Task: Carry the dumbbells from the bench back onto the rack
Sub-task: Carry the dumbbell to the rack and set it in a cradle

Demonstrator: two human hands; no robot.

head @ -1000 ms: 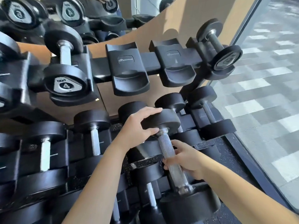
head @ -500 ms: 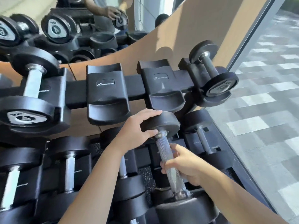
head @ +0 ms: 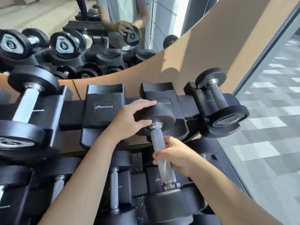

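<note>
with right hand [head: 177, 157], gripped the dumbbell [head: 159, 115] by its knurled steel handle, fingers wrapped round it. with left hand [head: 129, 120], cupped its round matte black far head, thumb beneath, fingers over the top. held it tilted at a moulded black cradle [head: 155, 93] on the rack [head: 71, 114]; contact unclear. found a smaller dumbbell [head: 219, 101] seated in the next cradle rightward.

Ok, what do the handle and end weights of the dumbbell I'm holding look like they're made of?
The handle: bare metal, probably steel; silvery, with fine cross-hatched knurling. The end weights: matte black, likely rubber or urethane coated; dull, with soft rounded edges.
</note>
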